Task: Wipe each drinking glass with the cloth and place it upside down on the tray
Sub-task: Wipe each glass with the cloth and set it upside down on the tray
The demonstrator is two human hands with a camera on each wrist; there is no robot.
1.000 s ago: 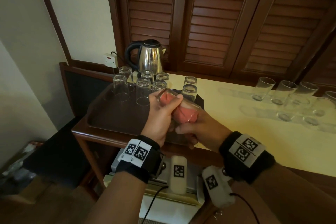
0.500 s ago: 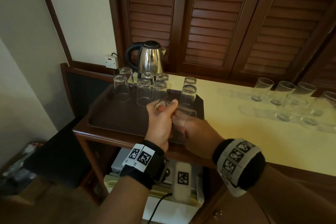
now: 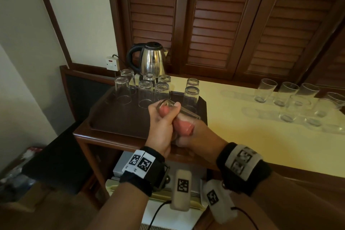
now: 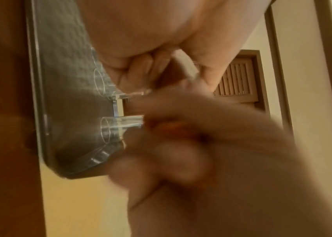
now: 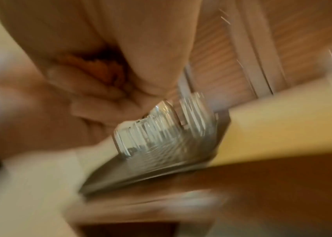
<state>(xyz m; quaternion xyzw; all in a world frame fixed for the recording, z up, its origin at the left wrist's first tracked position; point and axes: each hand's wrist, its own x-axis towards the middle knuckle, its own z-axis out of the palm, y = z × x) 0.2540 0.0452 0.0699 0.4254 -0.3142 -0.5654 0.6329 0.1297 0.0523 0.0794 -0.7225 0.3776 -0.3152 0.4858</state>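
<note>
The glass (image 3: 177, 111) lies tilted in our left hand (image 3: 162, 127), fingers curled round its base end, above the tray (image 3: 115, 117). Our right hand (image 3: 194, 132) pinches the pink cloth (image 3: 183, 127) at its mouth. It looks thin, slick and breakable; we'd grip the thick base.

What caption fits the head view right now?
Left hand holds a drinking glass tilted over the tray while right hand wipes it with a pink cloth.
</note>
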